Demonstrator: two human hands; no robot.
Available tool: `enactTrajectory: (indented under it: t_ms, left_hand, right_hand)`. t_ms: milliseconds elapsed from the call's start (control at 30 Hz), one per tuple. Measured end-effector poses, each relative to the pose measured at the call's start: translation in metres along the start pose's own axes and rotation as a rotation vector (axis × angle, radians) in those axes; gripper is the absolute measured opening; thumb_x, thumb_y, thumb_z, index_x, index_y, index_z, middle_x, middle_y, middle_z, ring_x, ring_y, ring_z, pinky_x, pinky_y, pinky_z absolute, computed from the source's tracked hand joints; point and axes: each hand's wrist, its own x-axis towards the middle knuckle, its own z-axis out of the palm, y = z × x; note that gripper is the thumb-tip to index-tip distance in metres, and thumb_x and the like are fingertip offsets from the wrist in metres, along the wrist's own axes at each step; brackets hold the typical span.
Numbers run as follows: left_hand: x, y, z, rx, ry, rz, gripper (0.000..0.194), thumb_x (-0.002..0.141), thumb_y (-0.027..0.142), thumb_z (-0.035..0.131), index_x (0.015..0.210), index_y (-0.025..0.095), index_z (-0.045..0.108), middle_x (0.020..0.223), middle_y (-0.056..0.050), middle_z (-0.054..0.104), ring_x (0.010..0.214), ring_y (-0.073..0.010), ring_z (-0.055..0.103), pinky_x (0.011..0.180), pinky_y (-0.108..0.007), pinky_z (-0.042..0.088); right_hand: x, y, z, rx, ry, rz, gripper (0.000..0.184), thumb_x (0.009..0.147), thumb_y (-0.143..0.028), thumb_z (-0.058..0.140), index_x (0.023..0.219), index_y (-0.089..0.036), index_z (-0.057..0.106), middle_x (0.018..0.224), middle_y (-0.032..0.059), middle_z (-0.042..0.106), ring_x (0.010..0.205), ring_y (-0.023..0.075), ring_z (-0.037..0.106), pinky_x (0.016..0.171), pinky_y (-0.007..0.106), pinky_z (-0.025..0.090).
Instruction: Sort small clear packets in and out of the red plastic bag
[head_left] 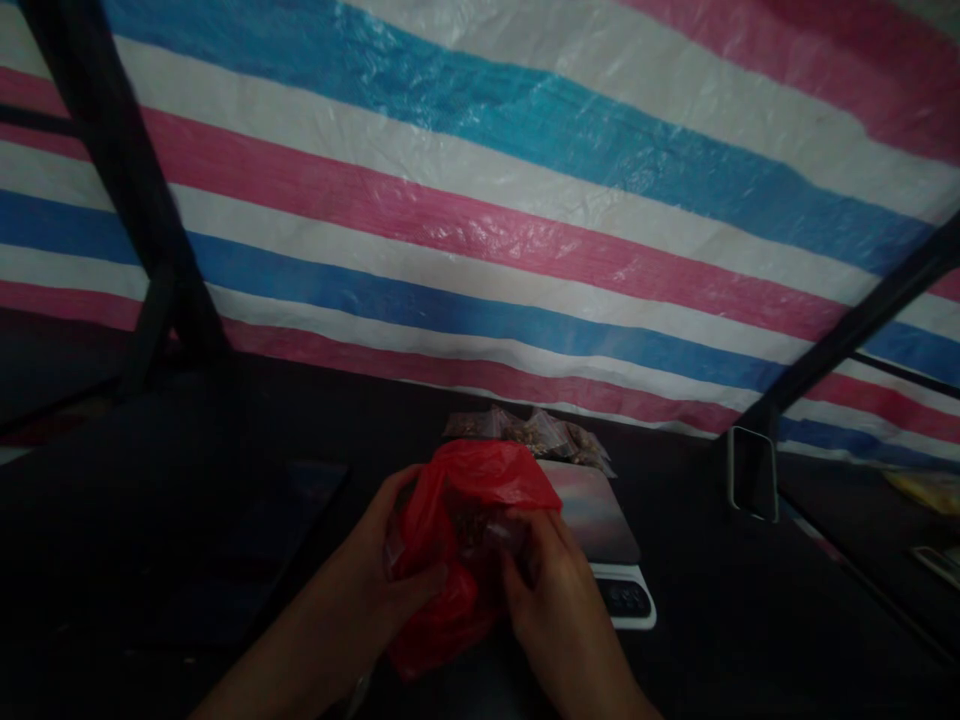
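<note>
A red plastic bag (469, 500) is held up over the dark table, in front of me. My left hand (390, 570) grips its left side, thumb across the plastic. My right hand (551, 585) is closed on the bag's right side, fingers tucked at its mouth, where a small clear packet with brownish contents shows. Behind the bag stands a small white scale (611, 560) with a shiny top plate. Several small clear packets of brown pieces (536, 432) lie beyond the scale.
A striped pink, blue and white tarp (480, 200) forms the back wall. Dark frame poles (127, 190) rise at left and right. A phone (752, 472) stands propped at the right. The dark table (187, 560) stretches to the left.
</note>
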Motion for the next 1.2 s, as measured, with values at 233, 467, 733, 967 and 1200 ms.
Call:
enactTrajectory:
  t_ms: [233,467,733,967,1200]
  left_hand:
    - [0.013,-0.003,0.008,-0.023,0.151,0.026,0.063,0.07,0.022,0.08,0.13,0.024,0.06,0.107,-0.004,0.081,0.091,-0.0257,0.081,0.077,-0.033,0.068]
    - [0.011,0.017,0.018,-0.134,0.242,-0.051,0.065,0.059,0.011,0.07,0.122,0.026,0.064,0.085,0.004,0.082,0.073,-0.0207,0.081,0.064,-0.026,0.064]
    - [0.005,0.018,0.012,-0.258,0.185,-0.121,0.071,0.064,0.016,0.078,0.132,0.029,0.059,0.097,0.0,0.083,0.077,-0.0263,0.083,0.065,-0.033,0.064]
    - [0.005,0.011,0.01,-0.392,0.122,-0.151,0.067,0.067,0.016,0.075,0.13,0.029,0.059,0.102,0.0,0.082,0.078,-0.0237,0.082,0.064,-0.031,0.063]
    - [0.013,0.001,0.011,-0.454,0.149,-0.118,0.067,0.059,0.016,0.073,0.124,0.028,0.058,0.094,0.001,0.081,0.079,-0.0251,0.082,0.059,-0.029,0.058]
  right_hand:
    - [0.009,-0.006,-0.005,-0.275,-0.083,0.043,0.043,0.096,-0.004,0.048,0.131,-0.021,0.066,0.143,0.0133,0.064,0.104,0.0282,0.078,0.089,0.039,0.059]
    - [0.017,-0.03,-0.007,-0.462,-0.187,0.129,0.044,0.092,-0.005,0.057,0.129,-0.025,0.067,0.134,0.0076,0.073,0.102,0.0303,0.08,0.079,0.037,0.059]
    - [0.017,-0.035,0.0,-0.5,-0.214,0.097,0.051,0.094,-0.002,0.051,0.137,-0.026,0.064,0.14,0.0083,0.072,0.107,0.0294,0.079,0.076,0.036,0.06]
    - [0.018,-0.029,0.001,-0.289,-0.185,0.007,0.055,0.086,0.002,0.053,0.129,-0.027,0.069,0.134,0.007,0.073,0.111,0.0301,0.077,0.086,0.04,0.06]
    - [0.019,-0.031,0.01,-0.29,-0.227,0.009,0.067,0.073,0.008,0.051,0.131,-0.022,0.069,0.134,0.011,0.073,0.115,0.0337,0.075,0.091,0.044,0.06]
